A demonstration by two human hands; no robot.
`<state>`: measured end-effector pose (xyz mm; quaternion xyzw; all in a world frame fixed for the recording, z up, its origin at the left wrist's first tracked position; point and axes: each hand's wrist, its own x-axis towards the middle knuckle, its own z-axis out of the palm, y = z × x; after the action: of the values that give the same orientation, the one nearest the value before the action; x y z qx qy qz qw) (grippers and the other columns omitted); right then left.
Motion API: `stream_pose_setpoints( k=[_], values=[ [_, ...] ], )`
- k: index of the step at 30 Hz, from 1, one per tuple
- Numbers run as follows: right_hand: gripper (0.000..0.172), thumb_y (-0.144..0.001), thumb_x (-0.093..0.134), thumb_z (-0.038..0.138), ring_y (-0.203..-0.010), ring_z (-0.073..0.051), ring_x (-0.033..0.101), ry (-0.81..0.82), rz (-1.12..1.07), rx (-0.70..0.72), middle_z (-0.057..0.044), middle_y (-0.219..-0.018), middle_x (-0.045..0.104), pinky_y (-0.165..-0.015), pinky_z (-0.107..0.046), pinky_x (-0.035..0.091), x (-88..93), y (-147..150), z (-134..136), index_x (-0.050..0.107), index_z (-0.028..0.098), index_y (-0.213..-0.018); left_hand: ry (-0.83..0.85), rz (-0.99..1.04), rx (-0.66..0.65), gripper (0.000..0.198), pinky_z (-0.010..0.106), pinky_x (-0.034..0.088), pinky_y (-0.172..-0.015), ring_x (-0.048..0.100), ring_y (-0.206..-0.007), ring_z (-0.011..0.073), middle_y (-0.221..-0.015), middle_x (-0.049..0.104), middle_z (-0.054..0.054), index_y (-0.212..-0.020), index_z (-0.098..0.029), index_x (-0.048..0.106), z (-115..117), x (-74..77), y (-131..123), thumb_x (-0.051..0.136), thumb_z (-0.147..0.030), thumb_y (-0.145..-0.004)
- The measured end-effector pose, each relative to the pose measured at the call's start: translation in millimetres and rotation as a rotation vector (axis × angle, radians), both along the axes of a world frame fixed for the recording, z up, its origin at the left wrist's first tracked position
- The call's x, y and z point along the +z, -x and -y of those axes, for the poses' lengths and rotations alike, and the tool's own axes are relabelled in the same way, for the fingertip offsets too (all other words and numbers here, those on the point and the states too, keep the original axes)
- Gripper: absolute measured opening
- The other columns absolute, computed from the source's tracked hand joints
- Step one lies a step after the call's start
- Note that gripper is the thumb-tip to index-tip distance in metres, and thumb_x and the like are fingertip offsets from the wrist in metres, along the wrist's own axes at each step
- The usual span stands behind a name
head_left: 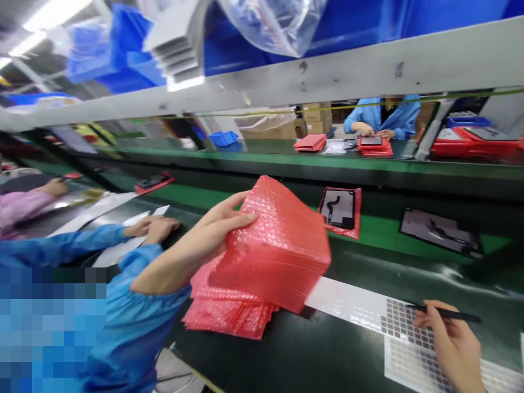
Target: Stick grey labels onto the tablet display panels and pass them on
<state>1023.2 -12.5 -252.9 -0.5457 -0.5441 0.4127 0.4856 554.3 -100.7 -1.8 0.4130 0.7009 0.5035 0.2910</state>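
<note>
My left hand [219, 226] is closed on the upper edge of a thick stack of red bubble-wrap bags [274, 245], thumb on top, holding it tilted above the dark belt. More red bags [229, 316] lie fanned out underneath it. At the lower right, my right hand [454, 346] pinches a thin black pen-like tool [448, 315] over a white sheet of small grey squares [403, 322].
A co-worker in a blue sleeve has both hands [151, 226] on white sheets at the left. Flat dark devices [339, 210] [440, 232] lie on the green conveyor [380, 232]. Across it, another person [382, 123] works beside red stacks [311, 143]. A grey shelf beam [368, 68] runs overhead.
</note>
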Motion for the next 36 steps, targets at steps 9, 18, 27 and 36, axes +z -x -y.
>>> stream_pose_setpoints(
  k=[9, 18, 27, 36],
  values=[
    [0.046, -0.098, 0.071, 0.063, -0.068, -0.023, 0.077, -0.063, -0.078, 0.011, -0.005, -0.071, 0.076, -0.065, -0.031, 0.065, 8.9, 9.6, 8.4, 0.071, 0.018, -0.110, 0.167, 0.403, -0.369, 0.097, 0.046, 0.063, -0.094, 0.080, -0.099, 0.0307, -0.113, 0.081, 0.013, -0.158, -0.024, 0.041, -71.3, -153.7, -108.7, 0.084, -0.046, -0.074],
    [0.042, -0.100, 0.068, 0.061, -0.067, -0.022, 0.075, -0.070, -0.118, -0.026, -0.004, -0.069, 0.075, -0.067, -0.031, 0.063, 17.7, 14.1, 9.4, 0.071, 0.020, -0.107, 0.056, -0.277, -0.328, 0.077, 0.054, 0.040, -0.125, 0.046, -0.153, 0.0358, -0.161, 0.051, 0.017, -0.151, -0.024, 0.053, -101.5, -179.1, -102.1, 0.079, -0.040, -0.081],
    [0.046, -0.098, 0.067, 0.066, -0.064, -0.022, 0.076, -0.049, -0.133, 0.004, -0.005, -0.068, 0.074, -0.062, -0.030, 0.063, 18.7, 20.8, 9.2, 0.074, 0.021, -0.100, 0.375, -0.408, -0.447, 0.034, 0.041, 0.062, -0.088, 0.073, -0.092, 0.0203, -0.105, 0.075, 0.006, -0.114, -0.014, 0.071, -274.3, -190.5, -186.2, 0.073, -0.046, -0.100],
    [0.043, -0.099, 0.066, 0.063, -0.065, -0.023, 0.076, -0.068, -0.113, -0.006, -0.005, -0.070, 0.075, -0.063, -0.031, 0.064, 22.1, 18.7, 7.6, 0.074, 0.021, -0.101, 0.483, -0.307, -0.328, 0.038, 0.048, 0.060, -0.099, 0.070, -0.116, 0.0265, -0.131, 0.069, 0.011, -0.130, -0.016, 0.068, -332.1, -191.4, -206.9, 0.074, -0.041, -0.101]
  ],
)
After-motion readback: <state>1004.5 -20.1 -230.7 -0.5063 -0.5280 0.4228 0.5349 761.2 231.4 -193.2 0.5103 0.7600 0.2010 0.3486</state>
